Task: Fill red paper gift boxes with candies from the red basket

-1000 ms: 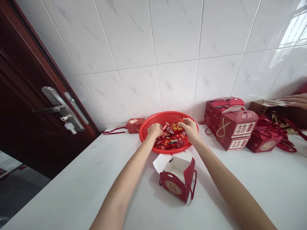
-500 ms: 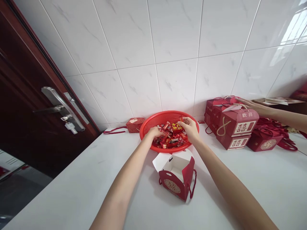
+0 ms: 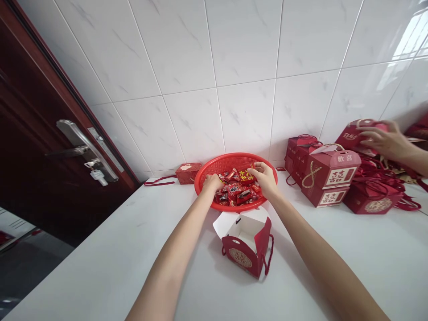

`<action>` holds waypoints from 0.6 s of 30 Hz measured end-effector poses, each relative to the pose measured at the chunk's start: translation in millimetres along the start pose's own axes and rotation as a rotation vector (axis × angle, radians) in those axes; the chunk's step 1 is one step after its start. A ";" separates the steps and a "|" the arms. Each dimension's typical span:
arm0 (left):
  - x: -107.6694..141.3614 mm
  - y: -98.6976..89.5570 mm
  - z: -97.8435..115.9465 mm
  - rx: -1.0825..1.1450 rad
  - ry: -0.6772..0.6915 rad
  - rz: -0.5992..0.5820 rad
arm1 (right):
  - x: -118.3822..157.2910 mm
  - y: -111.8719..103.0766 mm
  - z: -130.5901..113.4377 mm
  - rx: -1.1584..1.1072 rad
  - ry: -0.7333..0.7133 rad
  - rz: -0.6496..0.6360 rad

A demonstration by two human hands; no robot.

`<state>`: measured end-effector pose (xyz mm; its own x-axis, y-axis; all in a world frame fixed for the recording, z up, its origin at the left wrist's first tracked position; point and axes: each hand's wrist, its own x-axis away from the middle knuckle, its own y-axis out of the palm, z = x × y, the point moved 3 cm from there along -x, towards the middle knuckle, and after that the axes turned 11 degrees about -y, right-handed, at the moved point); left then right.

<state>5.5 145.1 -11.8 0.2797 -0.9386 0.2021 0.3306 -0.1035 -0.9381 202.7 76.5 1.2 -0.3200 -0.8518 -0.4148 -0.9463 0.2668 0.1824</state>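
Together, the bare left hand (image 3: 211, 182) and right hand (image 3: 265, 177) reach over the rim of a round, red plastic mesh basket (image 3: 231, 163) near a white tiled wall (image 3: 244, 49). The right fingers pinch a shiny red packet with yellow lettering (image 3: 246, 176); the left dip among red-wrapped sweets (image 3: 235, 191), their grip hidden. Just in front sits an open, white-lined red cardboard box (image 3: 240, 254), flaps raised. White surface (image 3: 130, 249) lies open leftward to its slanting edge; stacked red cardboard boxes (image 3: 337, 174) bound the right, beside a co-worker's hand (image 3: 391, 139).
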 end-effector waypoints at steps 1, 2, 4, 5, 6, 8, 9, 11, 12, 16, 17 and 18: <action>0.0 0.2 0.8 0.000 -0.004 -0.009 | 0.0 -0.3 0.3 0.002 0.000 0.002; 0.0 0.4 1.7 0.006 -0.001 -0.021 | 0.1 -0.6 0.5 0.003 0.001 0.003; -0.3 0.6 3.2 0.030 0.021 -0.044 | 0.4 -1.0 0.3 0.004 0.004 0.006; -0.7 0.3 3.4 0.049 0.034 -0.050 | 0.6 -1.1 -0.1 0.003 0.006 0.007; -1.3 -0.1 3.4 0.073 0.048 -0.051 | 0.9 -1.1 -0.6 0.003 0.008 0.007; -3.1 -0.9 2.7 0.131 0.074 -0.044 | 1.3 -0.7 -1.5 0.002 0.014 0.003; -4.2 -0.9 2.4 0.163 0.085 -0.042 | 1.5 -0.4 -1.8 0.002 0.016 0.001; -6.6 0.3 2.4 0.223 0.104 -0.050 | 1.6 -0.1 -2.2 -0.001 0.016 -0.004; -7.7 1.4 2.7 0.249 0.111 -0.059 | 1.6 0.0 -2.3 -0.001 0.016 -0.005; -10.4 5.0 4.0 0.319 0.119 -0.099 | 1.5 0.0 -2.3 -0.002 0.008 -0.004; -10.5 5.2 4.0 0.327 0.116 -0.104 | 1.5 0.1 -2.6 -0.005 0.003 -0.010; -10.5 5.2 3.9 0.331 0.110 -0.109 | 1.7 0.4 -3.0 -0.010 -0.004 -0.021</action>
<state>7.8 155.7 -17.8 0.1340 -0.9597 0.2471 0.6318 -0.1093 -0.7674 201.9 73.8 3.2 -0.3002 -0.8556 -0.4218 -0.9524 0.2443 0.1823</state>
